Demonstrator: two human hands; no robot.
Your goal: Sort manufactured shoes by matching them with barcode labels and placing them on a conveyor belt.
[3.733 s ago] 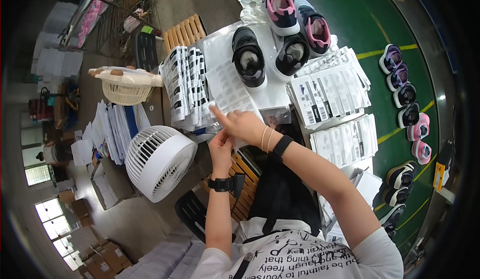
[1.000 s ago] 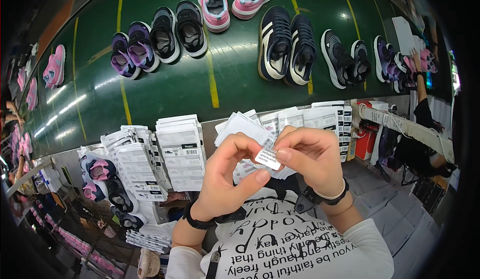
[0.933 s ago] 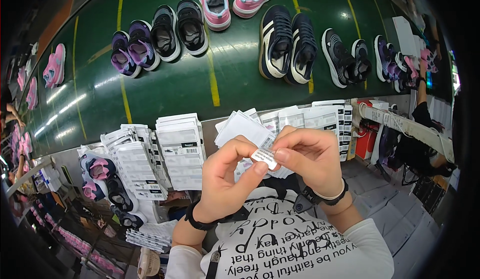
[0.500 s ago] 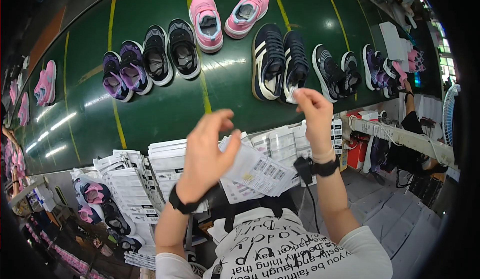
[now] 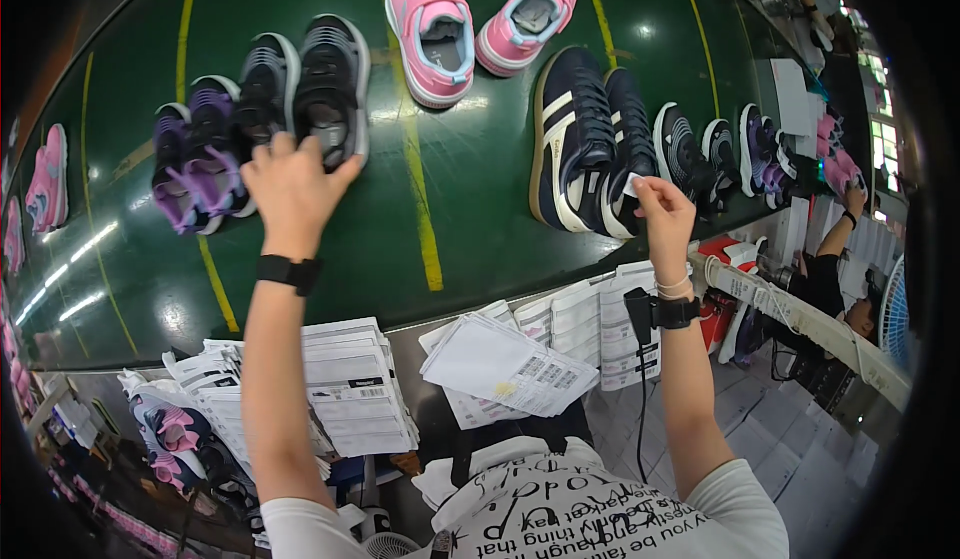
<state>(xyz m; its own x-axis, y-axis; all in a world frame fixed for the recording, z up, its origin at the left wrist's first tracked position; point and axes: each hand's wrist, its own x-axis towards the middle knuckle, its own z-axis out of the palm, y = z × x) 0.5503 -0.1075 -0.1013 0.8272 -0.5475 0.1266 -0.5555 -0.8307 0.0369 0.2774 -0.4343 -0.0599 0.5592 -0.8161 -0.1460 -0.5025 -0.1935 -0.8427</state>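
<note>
On the green table, a pair of black sneakers (image 5: 328, 89) with white soles stands at the left of centre. My left hand (image 5: 292, 199) reaches over their heel ends, thumb and fingers spread; whether the fingertips touch is hard to see. Farther right, my right hand (image 5: 668, 217) pinches a small white slip (image 5: 631, 186) between thumb and fingers. That slip is close to the heel opening of the navy sneakers with white stripes (image 5: 575, 139). A fan of printed white sheets (image 5: 510, 364) lies near my body, untouched by either hand.
Purple-black sneakers (image 5: 200, 159) stand left of the black pair, pink sneakers (image 5: 430, 34) at the far middle. More shoes (image 5: 680, 154) line the right. Paper stacks (image 5: 355, 384) fill the table's near edge. At the far right, a co-worker's arm (image 5: 838, 229) reaches toward pink shoes.
My left hand has moved left and away from me, from above the printed sheets to the black sneakers. My right hand keeps the white slip by the navy sneakers. The view has shifted.
</note>
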